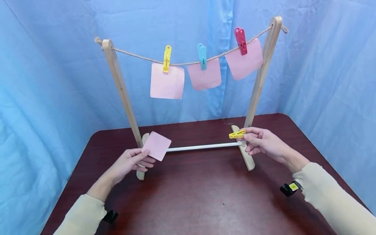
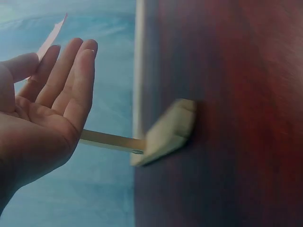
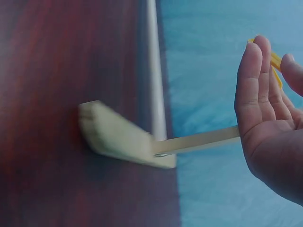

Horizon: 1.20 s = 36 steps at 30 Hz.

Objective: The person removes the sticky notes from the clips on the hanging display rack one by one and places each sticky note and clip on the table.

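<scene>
My left hand (image 1: 133,162) pinches a square pink paper (image 1: 158,146) by one corner, thumb on top, in front of the rack's left post. In the left wrist view the paper (image 2: 53,38) shows nearly edge-on between thumb and index finger. My right hand (image 1: 264,143) pinches a yellow clothespin (image 1: 237,134) near the foot of the right post; fingers partly cover the clothespin (image 3: 276,61) in the right wrist view. Above, a rope (image 1: 135,56) carries three pink papers, clipped by a yellow clothespin (image 1: 166,59), a blue clothespin (image 1: 202,56) and a red clothespin (image 1: 241,41).
The rope spans a wooden left post (image 1: 121,88) and a wooden right post (image 1: 262,75). A white bar (image 1: 202,147) joins their feet low over the dark red table (image 1: 194,195). Blue curtains (image 1: 58,81) hang behind and at both sides.
</scene>
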Motion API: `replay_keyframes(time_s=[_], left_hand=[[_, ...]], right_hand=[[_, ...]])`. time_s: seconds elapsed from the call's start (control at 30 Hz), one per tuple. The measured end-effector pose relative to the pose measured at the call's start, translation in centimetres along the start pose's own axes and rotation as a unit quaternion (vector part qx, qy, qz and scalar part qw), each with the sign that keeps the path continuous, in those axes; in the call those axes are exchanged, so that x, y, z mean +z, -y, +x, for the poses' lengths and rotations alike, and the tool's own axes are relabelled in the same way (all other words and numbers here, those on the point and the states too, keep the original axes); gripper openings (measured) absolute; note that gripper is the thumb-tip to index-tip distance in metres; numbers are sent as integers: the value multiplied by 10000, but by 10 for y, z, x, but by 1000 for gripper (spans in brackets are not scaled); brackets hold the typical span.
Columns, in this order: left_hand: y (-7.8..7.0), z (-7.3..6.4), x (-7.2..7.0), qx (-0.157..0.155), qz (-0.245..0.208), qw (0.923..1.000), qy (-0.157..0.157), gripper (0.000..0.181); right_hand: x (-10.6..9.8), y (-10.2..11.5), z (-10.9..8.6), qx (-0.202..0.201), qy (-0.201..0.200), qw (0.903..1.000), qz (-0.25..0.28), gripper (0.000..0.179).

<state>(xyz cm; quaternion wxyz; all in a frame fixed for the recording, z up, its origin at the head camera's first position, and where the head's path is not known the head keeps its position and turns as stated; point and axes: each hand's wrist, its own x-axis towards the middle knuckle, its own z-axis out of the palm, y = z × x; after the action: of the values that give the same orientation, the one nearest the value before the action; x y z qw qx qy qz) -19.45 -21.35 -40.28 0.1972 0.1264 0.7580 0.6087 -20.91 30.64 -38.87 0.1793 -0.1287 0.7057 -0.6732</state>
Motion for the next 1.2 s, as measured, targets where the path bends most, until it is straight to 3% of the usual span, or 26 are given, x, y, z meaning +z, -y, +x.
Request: replay_keyframes(time_s=[0.23,0.5,0.93,1.2], left_hand=[[23,-1,0,-353,195,9992,56,47],[40,0,-7,-643,245,9975,-187,47],[49,3,-8,-937,259,9952,107,50],[56,9,-7,-1039,328,9940,79,47]], right_hand=[[-3,-33,-4,447,100,9989,-39,50],[-3,-54,1,840,306,9952,-405,65],[-6,-69,8,1006,397,9923,-605,60],[-7,-68,11,1103,649,9889,-751,61]])
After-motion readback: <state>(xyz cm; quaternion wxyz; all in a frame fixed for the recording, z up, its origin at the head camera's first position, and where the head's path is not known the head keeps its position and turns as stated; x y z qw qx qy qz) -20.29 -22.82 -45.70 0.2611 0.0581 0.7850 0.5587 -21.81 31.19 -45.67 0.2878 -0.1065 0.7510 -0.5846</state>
